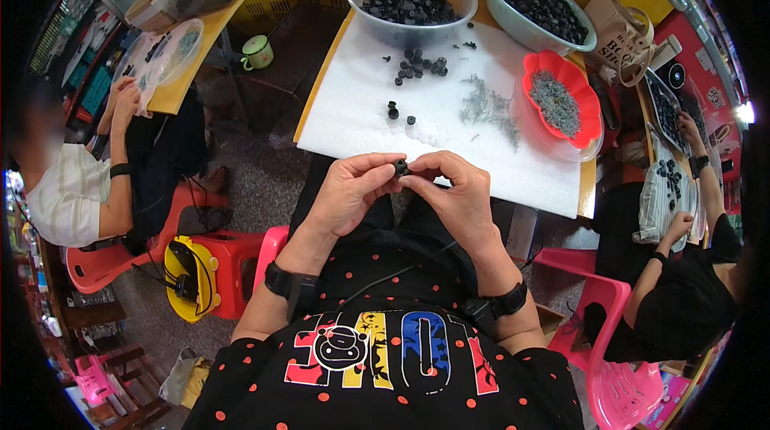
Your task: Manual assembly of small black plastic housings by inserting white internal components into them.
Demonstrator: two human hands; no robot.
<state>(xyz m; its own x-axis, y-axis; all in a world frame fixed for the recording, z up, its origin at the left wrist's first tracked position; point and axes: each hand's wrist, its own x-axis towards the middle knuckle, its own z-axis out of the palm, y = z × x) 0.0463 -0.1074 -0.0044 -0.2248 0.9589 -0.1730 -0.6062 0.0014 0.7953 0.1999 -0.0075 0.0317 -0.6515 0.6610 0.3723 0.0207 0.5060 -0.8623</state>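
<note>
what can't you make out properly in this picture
- Black part, head view: partly covered by the left hand and right hand, so its full shape is unclear.
- Grey bits in the red bowl, head view: too small to tell singly.
- Bottom of the clear bowl, head view: hidden under heaped black pieces.

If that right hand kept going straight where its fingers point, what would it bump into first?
The right hand would first meet the small black part at its fingertips, then probably the left hand just beyond, though depth is hard to judge here.
</note>
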